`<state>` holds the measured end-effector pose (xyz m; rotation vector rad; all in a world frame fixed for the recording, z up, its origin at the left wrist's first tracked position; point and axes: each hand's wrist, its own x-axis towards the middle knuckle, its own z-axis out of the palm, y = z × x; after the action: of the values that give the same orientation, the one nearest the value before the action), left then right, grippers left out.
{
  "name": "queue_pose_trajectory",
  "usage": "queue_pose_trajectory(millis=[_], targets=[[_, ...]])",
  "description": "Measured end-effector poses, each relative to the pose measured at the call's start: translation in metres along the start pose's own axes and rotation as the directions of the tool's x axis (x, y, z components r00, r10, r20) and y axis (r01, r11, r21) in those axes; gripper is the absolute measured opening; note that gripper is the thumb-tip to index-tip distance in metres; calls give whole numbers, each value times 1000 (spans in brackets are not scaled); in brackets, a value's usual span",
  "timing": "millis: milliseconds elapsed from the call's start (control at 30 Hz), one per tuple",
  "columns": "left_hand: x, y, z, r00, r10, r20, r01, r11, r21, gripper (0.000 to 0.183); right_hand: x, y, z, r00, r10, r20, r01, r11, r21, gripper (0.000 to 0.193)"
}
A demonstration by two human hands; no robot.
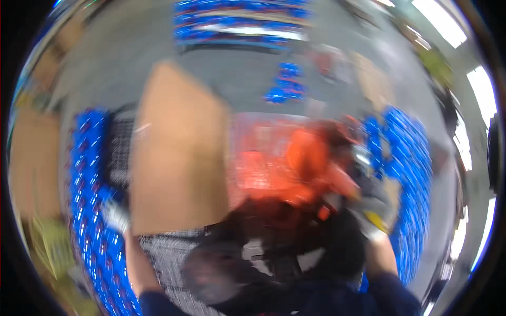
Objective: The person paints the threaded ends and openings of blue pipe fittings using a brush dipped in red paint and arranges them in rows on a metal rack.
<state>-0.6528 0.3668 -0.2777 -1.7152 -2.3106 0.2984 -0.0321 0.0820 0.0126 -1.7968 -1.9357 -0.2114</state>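
Note:
Motion blur smears much of the head view. My left hand [115,213], in a white glove, is at the left beside a long bank of blue, shiny pieces [88,174]; its fingers are too smeared to show whether they grip one. A large brown cardboard sheet or box panel [179,158] stands just right of it. On the right side, my right hand [375,227] shows a white patch at the wrist, next to a blurred grey and yellow shape [375,217]. Its fingers cannot be made out. Orange-red plastic-looking material [258,171] and a blurred orange rounded thing [308,152] lie between my hands.
More blue pieces [408,158] are stacked along the right. A rack of blue pieces [242,23] stands at the far side, with a small blue group [287,84] on the grey floor before it. Cardboard [34,158] stands at the far left. Black mesh [174,258] shows below the panel.

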Motion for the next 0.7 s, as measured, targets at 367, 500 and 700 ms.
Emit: queue_pose_trajectory(millis=[367, 500, 700], targets=[[-251, -79, -21, 938, 53, -341, -185, 911, -367, 65, -168, 181, -99, 833, 519, -189, -544, 832, -111, 25], [-271, -76, -108, 889, -34, -456, -163, 908, -386, 67, -219, 278, -106, 836, 454, -308, -549, 698, -460, 17], [-214, 27, -297, 849, -37, -527, -401, 605, -688, 58, -266, 334, -96, 737, 645, -201, -675, 691, -259, 11]])
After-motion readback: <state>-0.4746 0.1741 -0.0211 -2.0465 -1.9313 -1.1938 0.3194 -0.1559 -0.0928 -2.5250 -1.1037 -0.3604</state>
